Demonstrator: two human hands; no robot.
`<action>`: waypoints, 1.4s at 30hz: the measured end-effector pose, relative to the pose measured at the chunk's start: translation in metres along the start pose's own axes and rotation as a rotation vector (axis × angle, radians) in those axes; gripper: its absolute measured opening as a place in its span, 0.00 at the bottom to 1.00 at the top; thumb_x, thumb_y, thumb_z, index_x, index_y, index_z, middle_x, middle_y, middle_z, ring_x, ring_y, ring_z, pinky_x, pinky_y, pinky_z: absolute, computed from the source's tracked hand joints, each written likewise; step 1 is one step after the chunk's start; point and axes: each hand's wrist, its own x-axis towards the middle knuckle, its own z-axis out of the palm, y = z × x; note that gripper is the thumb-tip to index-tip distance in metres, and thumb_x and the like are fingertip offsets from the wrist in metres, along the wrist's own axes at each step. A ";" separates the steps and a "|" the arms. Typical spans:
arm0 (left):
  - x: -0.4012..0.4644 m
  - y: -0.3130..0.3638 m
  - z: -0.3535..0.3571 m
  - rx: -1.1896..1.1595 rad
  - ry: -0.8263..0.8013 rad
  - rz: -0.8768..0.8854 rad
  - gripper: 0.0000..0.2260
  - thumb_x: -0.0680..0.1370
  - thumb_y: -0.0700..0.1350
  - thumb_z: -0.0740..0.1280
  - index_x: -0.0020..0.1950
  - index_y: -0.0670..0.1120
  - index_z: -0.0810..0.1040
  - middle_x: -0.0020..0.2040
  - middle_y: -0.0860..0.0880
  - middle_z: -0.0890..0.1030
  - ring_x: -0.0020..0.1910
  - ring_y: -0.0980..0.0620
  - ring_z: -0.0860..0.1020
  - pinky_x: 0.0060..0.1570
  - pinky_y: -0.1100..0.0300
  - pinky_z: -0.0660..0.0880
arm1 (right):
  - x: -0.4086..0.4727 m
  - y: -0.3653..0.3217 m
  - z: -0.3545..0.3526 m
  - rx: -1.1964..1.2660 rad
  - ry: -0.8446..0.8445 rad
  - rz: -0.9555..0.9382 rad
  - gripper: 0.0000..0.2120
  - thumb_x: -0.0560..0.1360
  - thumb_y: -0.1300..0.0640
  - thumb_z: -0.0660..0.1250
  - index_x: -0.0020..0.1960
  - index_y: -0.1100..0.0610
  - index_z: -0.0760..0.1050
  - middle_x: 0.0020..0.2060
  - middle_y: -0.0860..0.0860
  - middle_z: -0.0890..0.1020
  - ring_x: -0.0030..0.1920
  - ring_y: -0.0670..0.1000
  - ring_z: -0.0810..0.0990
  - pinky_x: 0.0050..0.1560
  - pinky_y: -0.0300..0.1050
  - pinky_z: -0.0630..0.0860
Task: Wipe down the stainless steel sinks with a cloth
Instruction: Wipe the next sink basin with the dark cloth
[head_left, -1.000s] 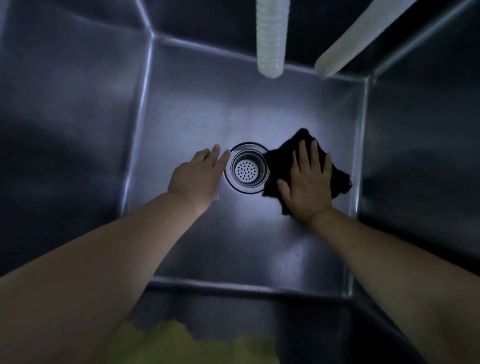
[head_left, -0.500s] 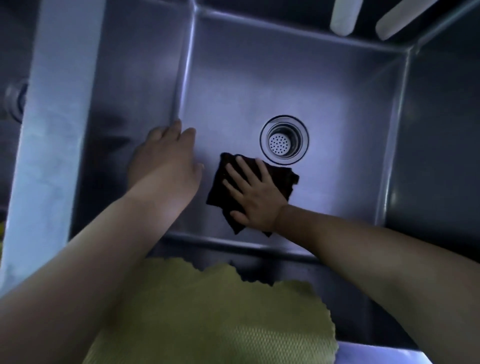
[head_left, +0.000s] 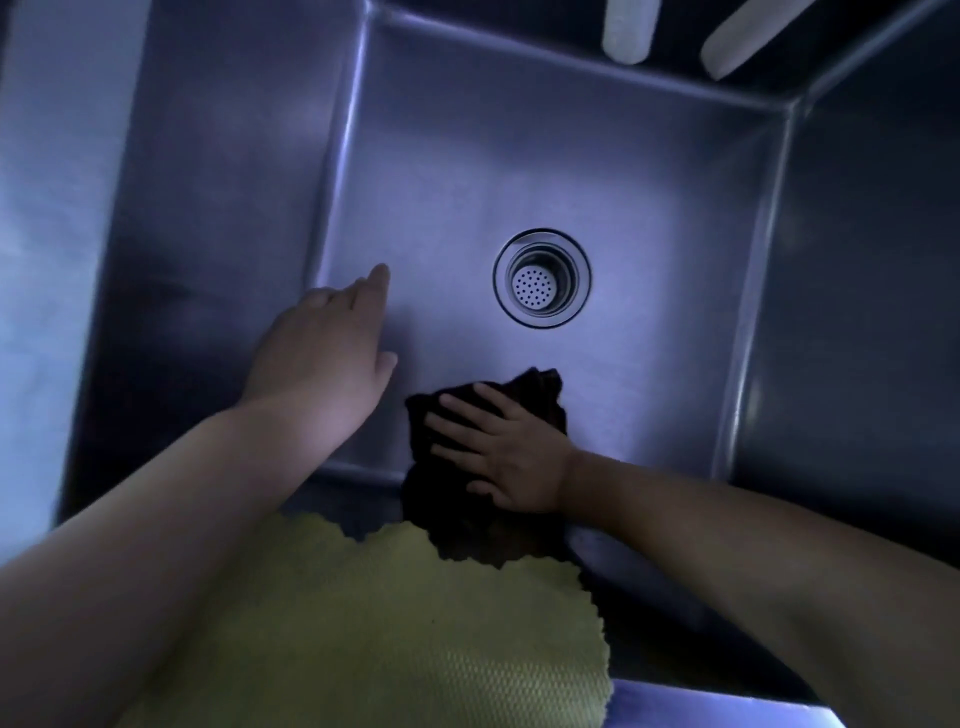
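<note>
Pressing flat with spread fingers, right hand (head_left: 511, 457) on the dark cloth (head_left: 485, 499), grip wide and uncurled, palm down, fingertips aimed toward the left wall of the sink (head_left: 675, 171). Bunched and crumpled, the cloth, at the near edge of the sink floor, straddling the corner where floor meets front wall; long axis running roughly from the drain side down toward the viewer, upper end peeking out beyond the fingers, lower end climbing the front wall and reaching the scalloped edge of the yellow cloth (head_left: 395, 634). Hard to tell whether the two cloths actually touch or merely overlap in view. Left hand (head_left: 324, 358) over the left part of the sink floor, fingers straight and held together, pointing away from the viewer toward the back wall, thumb out to the side, holding nothing; contact with the steel not clear. Near the left hand's thumb, but apart from it, the dark cloth. Round drain strainer (head_left: 542, 278) in the middle of the floor, beyond the right hand, apart from the cloth. Draped over the near rim, the yellow cloth, between the two forearms. Two pale tubes (head_left: 626, 31) hanging in at the top edge, ends above the back wall. Dim bluish light throughout, brightest around the drain.
</note>
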 end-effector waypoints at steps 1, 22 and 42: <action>-0.001 0.001 0.003 0.021 -0.005 0.027 0.33 0.76 0.49 0.66 0.76 0.44 0.54 0.67 0.44 0.72 0.64 0.42 0.69 0.56 0.49 0.70 | -0.017 0.008 0.000 0.003 -0.009 0.011 0.26 0.75 0.45 0.61 0.69 0.54 0.70 0.73 0.55 0.65 0.75 0.60 0.57 0.72 0.66 0.51; 0.044 0.050 0.081 0.446 -0.316 0.219 0.46 0.74 0.49 0.69 0.76 0.38 0.39 0.74 0.29 0.44 0.72 0.28 0.52 0.67 0.38 0.61 | -0.097 0.116 -0.020 -0.046 0.005 1.210 0.34 0.72 0.45 0.54 0.74 0.60 0.60 0.76 0.59 0.55 0.76 0.61 0.49 0.73 0.66 0.45; 0.047 0.062 0.068 0.369 -0.381 0.168 0.36 0.78 0.41 0.63 0.75 0.35 0.42 0.74 0.29 0.47 0.71 0.27 0.53 0.66 0.38 0.63 | -0.028 0.011 -0.019 1.119 -0.160 2.306 0.44 0.76 0.33 0.49 0.76 0.63 0.39 0.75 0.63 0.38 0.73 0.66 0.33 0.70 0.67 0.34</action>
